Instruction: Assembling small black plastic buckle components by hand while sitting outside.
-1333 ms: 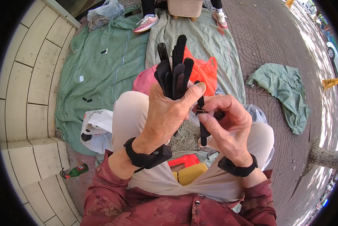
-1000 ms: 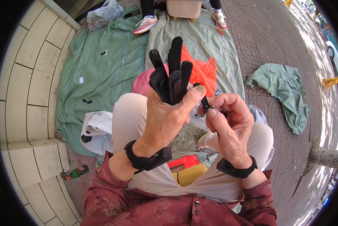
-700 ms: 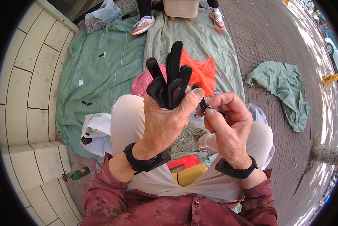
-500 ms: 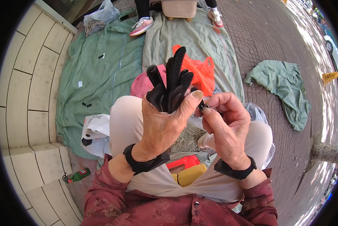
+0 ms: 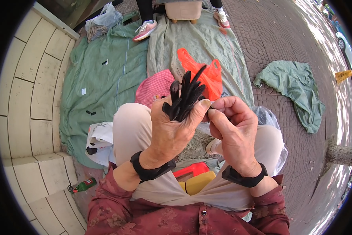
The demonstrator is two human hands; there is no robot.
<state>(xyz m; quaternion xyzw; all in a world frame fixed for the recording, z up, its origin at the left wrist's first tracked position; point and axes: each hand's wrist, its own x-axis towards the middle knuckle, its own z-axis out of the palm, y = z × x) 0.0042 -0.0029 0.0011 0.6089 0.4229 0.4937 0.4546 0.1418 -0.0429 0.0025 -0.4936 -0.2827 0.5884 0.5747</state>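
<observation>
My left hand (image 5: 172, 127) is closed around a bundle of narrow black strips (image 5: 185, 96). They fan out above the fist, and some look fuzzy like hook-and-loop straps. Just right of the left thumb tip, my right hand (image 5: 236, 131) pinches a small dark piece at thumb and forefinger, mostly hidden by the fingers. Both hands are nearly touching, raised above my lap between my knees. Behind the bundle lie a pink dotted cloth (image 5: 155, 87) and an orange-red plastic bag (image 5: 207, 78).
Green sheets (image 5: 93, 78) cover the ground, with small black pieces (image 5: 91, 112) on them. A white bag (image 5: 100, 139) lies by my left knee, a green bottle (image 5: 82, 185) near the wall. Between my legs are dry straw (image 5: 197, 147) and a yellow object (image 5: 199, 183). Another person's shoes (image 5: 145, 30) show ahead.
The black strips have tilted away and spread differently, now sitting lower in my left hand. My right fingers have shifted slightly, hiding more of the dark piece they pinch.
</observation>
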